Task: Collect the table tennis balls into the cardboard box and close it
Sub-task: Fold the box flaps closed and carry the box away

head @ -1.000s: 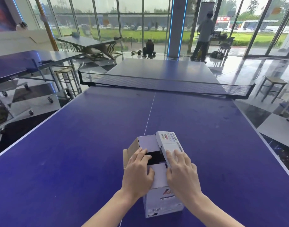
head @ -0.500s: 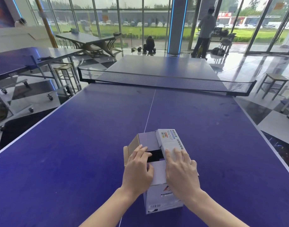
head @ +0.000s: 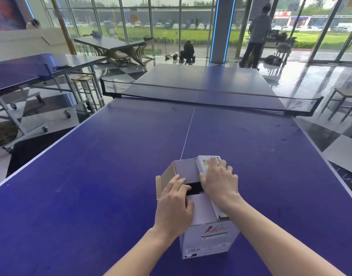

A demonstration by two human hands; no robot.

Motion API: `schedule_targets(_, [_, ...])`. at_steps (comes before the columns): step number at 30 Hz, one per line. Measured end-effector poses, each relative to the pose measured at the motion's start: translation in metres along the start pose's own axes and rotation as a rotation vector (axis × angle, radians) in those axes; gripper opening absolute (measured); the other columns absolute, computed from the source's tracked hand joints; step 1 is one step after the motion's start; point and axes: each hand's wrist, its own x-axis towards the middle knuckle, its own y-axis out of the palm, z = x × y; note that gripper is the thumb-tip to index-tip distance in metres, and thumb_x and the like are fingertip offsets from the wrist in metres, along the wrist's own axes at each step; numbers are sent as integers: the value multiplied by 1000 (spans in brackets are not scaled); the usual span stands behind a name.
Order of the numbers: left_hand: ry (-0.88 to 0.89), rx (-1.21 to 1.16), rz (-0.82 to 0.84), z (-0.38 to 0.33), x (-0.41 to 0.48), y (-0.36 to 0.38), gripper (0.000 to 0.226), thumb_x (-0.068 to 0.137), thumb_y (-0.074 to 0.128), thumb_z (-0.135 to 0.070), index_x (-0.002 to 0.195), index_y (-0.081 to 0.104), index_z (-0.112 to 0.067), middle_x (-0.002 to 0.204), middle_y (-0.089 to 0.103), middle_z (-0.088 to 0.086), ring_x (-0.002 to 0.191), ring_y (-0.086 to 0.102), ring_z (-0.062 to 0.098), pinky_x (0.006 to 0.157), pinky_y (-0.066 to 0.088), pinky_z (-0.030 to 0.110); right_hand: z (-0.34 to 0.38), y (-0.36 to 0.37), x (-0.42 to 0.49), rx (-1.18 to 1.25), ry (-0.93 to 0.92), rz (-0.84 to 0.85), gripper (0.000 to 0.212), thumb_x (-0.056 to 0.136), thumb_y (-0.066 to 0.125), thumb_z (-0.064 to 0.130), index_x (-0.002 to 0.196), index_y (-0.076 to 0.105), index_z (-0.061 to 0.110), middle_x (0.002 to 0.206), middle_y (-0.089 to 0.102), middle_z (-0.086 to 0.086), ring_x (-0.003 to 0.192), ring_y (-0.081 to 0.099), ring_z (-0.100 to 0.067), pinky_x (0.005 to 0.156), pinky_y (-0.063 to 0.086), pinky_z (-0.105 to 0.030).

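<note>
A white cardboard box (head: pixel 209 240) with printed labels stands on the blue table tennis table (head: pixel 111 176), near its front edge. Its near and far flaps are folded in, with a dark gap left between them. My left hand (head: pixel 174 206) lies on the box top at the left, beside the raised brown left flap, fingers curled at the gap. My right hand (head: pixel 220 183) presses flat on the right flap, which lies over the top with its label facing up. No table tennis balls are in sight; the box's inside is dark.
The net (head: pixel 201 96) spans the table's middle. A second blue table (head: pixel 21 70) stands at the left with stools beside it, and a wooden stool (head: pixel 342 98) at the right. A person (head: pixel 256 34) stands far back by the glass wall.
My right hand has slid forward along the right flap toward its far end. The left hand has stayed at the gap. The view has tilted slightly.
</note>
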Motion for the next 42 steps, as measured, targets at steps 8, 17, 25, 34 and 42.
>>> schedule_targets(8, [10,-11,-10,-1,0,-1,37,85,48,-13,119,60,-10,138,50,2,138,27,11,113,14,21,3,13,11,-34,26,-38,45,90,46,35,129,42,12,130,40,-18,109,46,-38,86,43,-46])
schedule_targets(17, [-38,-73,-23,1,1,4,34,89,48,-20,122,57,-14,138,49,-3,135,26,3,110,28,24,-8,33,7,-107,-29,-64,51,99,22,42,147,22,24,153,15,-18,119,36,-37,95,35,-46])
schedule_targets(25, [-648,-370,-112,24,-1,4,50,95,38,-40,140,33,-18,147,36,1,133,29,19,104,32,38,-20,17,4,110,-30,-49,44,97,33,33,140,33,24,148,29,-10,114,43,-36,89,40,-43])
schedule_targets(34, [-1074,-782,-3,47,6,-19,32,94,40,-32,77,54,-8,73,53,12,69,49,25,66,41,36,-49,-1,-12,454,178,219,67,87,50,54,142,19,31,104,60,-1,90,64,-27,81,51,-41])
schedule_targets(42, [-883,-710,-199,26,24,-64,19,83,47,-10,65,51,-4,66,51,11,59,43,21,51,36,30,-50,-4,-19,537,197,228,64,89,50,49,142,19,30,103,62,-2,85,65,-27,80,52,-42])
